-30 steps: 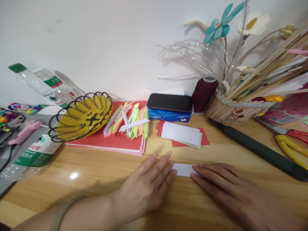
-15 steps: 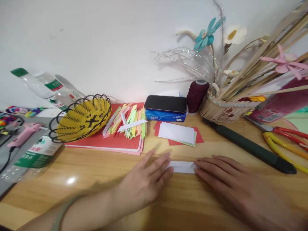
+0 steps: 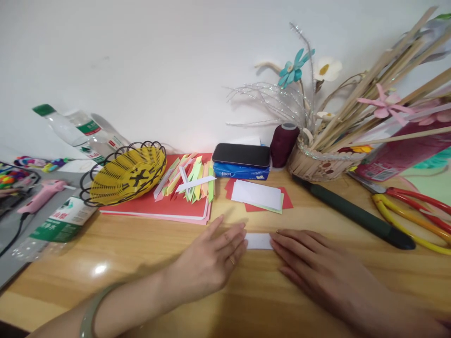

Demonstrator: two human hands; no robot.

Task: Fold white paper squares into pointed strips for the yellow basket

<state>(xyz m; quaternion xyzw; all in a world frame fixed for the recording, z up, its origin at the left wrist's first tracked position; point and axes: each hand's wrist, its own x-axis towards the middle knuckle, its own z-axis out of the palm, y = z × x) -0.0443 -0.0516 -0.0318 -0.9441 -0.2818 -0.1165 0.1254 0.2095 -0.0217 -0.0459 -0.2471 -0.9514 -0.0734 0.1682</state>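
The left hand (image 3: 207, 263) lies flat, fingers spread, holding nothing. At its 3 o'clock a small white paper (image 3: 259, 241) lies flat on the wooden table (image 3: 141, 253), one smooth rectangle, touched at both ends. The right hand (image 3: 317, 272) lies flat too, open, gripping nothing.

a small matt white paper slip (image 3: 259, 241) lies on the smooth, faintly glossy light wooden tabletop (image 3: 141, 249), near a glossy black glass-fronted phone (image 3: 241, 155) and a yellow woven basket in black wire (image 3: 127, 173)
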